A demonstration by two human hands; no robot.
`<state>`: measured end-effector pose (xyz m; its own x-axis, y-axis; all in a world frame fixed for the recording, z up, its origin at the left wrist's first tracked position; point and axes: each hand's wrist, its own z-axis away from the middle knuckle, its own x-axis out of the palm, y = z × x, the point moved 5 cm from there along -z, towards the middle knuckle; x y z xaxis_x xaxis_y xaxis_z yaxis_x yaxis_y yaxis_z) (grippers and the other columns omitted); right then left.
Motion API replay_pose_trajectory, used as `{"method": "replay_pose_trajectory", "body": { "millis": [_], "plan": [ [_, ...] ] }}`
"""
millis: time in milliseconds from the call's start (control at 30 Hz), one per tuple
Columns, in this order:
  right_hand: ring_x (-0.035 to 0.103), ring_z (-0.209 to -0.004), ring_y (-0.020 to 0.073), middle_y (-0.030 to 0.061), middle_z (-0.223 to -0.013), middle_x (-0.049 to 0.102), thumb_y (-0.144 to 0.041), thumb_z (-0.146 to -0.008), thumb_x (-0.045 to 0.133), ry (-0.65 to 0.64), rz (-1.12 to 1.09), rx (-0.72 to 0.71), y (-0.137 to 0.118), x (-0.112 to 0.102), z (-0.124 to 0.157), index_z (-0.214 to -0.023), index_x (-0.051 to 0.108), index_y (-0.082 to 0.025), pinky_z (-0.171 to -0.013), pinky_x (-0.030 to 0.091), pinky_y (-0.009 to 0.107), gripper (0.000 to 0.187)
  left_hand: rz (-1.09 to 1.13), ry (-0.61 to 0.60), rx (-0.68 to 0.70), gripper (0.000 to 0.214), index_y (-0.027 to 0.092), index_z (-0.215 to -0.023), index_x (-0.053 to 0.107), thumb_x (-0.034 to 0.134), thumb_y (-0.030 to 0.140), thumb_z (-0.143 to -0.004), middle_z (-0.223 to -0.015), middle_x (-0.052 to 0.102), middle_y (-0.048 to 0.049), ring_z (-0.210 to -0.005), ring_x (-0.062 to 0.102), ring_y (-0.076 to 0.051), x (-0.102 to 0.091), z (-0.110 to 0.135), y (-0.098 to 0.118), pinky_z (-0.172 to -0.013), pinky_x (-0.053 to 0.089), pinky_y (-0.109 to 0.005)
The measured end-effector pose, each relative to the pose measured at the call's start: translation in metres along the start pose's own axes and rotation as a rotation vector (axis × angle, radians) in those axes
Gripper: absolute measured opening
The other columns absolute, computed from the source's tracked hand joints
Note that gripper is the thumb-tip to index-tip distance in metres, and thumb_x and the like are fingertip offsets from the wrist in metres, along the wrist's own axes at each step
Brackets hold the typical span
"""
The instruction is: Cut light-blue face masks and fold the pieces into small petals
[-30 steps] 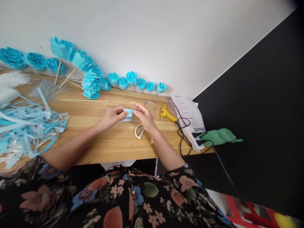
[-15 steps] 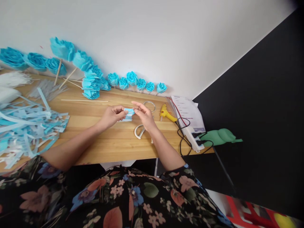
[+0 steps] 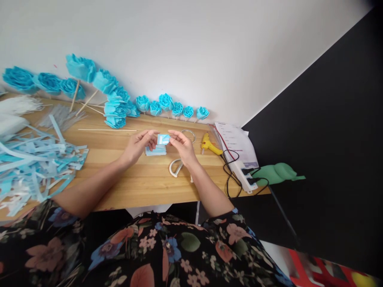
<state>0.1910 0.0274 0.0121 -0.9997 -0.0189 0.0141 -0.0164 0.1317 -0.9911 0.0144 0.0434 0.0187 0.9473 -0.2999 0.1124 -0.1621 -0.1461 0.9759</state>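
Note:
My right hand [image 3: 182, 147] pinches the right edge of a small light-blue and white rectangular piece [image 3: 163, 139], held up over the table. Just left of that piece is my left hand [image 3: 139, 145], its fingers apart and curved, with no clear grip on it. Under the hands a small stack of similar blue pieces [image 3: 156, 150] lies on the wood. White-handled scissors [image 3: 175, 169] rest below my right wrist, which partly covers them. Behind the right hand shows part of a thin, shiny ring [image 3: 194, 135].
Strips of blue and white material [image 3: 36, 163] spread over the table's left side. Several blue artificial flowers [image 3: 116, 107] on sticks line the wall. A thin stick [image 3: 107, 130] lies behind my left hand. At right are a yellow glue gun [image 3: 211, 144], papers [image 3: 235, 143] and a power strip [image 3: 245, 179].
My left fingers have loosened and moved slightly left from the blue piece, uncovering more of it and the stack below. My right hand still pinches its edge. The view has shifted slightly.

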Motion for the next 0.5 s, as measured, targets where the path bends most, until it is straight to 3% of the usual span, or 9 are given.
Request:
{"method": "replay_pose_trajectory", "body": {
  "millis": [133, 367, 500],
  "plan": [
    [0.062, -0.074, 0.0124, -0.0004, -0.087, 0.067, -0.04, -0.077, 0.072, -0.01, -0.044, 0.004, 0.0, 0.001, 0.0, -0.112, 0.064, -0.022, -0.079, 0.054, 0.03, 0.041, 0.03, 0.1, 0.026, 0.044, 0.016, -0.099, 0.069, 0.065, 0.057, -0.085, -0.078, 0.067, -0.0054, -0.065, 0.06, -0.013, -0.011, -0.006, 0.0, -0.059, 0.048, -0.025],
    [0.063, -0.079, 0.0137, -0.0005, -0.084, 0.067, -0.039, -0.077, 0.072, -0.035, 0.009, -0.006, -0.001, 0.003, 0.001, -0.112, 0.065, -0.021, -0.079, 0.053, 0.029, 0.04, -0.197, 0.011, -0.033, 0.042, 0.017, -0.081, 0.066, 0.075, 0.056, -0.07, -0.064, 0.059, 0.001, -0.055, 0.05, -0.011, -0.002, -0.004, -0.005, -0.053, 0.042, -0.024],
    [0.065, -0.092, 0.0166, 0.0037, -0.096, 0.07, -0.043, -0.078, 0.07, 0.007, -0.022, -0.023, -0.001, 0.001, -0.002, -0.112, 0.066, -0.021, -0.083, 0.055, 0.031, 0.04, -0.373, 0.147, 0.078, 0.034, 0.019, -0.079, 0.064, 0.067, 0.052, -0.076, -0.07, 0.063, -0.0018, -0.062, 0.054, -0.014, -0.025, -0.014, 0.007, -0.059, 0.043, -0.026]
  ]
}}
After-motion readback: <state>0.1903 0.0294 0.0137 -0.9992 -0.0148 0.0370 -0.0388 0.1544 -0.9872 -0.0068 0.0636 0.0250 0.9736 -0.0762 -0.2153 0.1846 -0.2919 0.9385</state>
